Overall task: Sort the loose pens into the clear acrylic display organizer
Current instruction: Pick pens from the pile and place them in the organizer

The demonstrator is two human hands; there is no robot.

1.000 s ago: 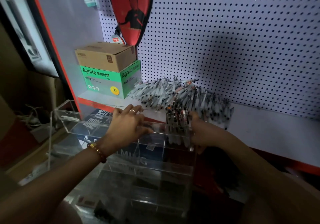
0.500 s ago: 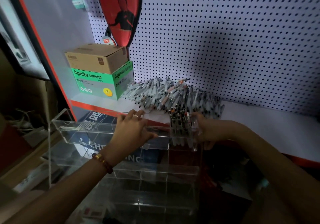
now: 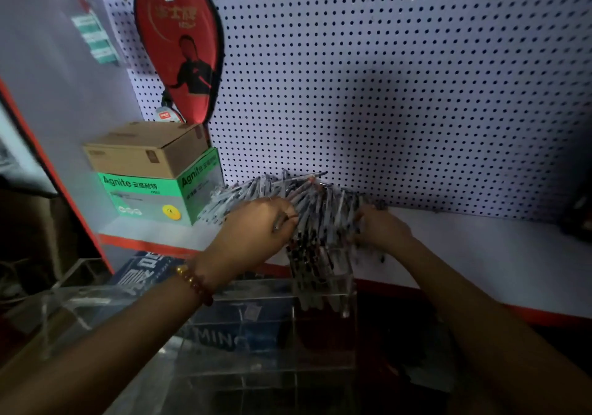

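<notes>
Moved from organizer (image 3: 230,379), left hand (image 3: 256,227) fingers pinch pens (image 3: 323,198); right hand (image 3: 382,230) grip unclear.

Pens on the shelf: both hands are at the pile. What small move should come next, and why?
Probably lift a small bunch from the pens and bring it down to the organizer. The left hand and right hand are both in the pile, and only its top right compartment visibly holds pens.
</notes>
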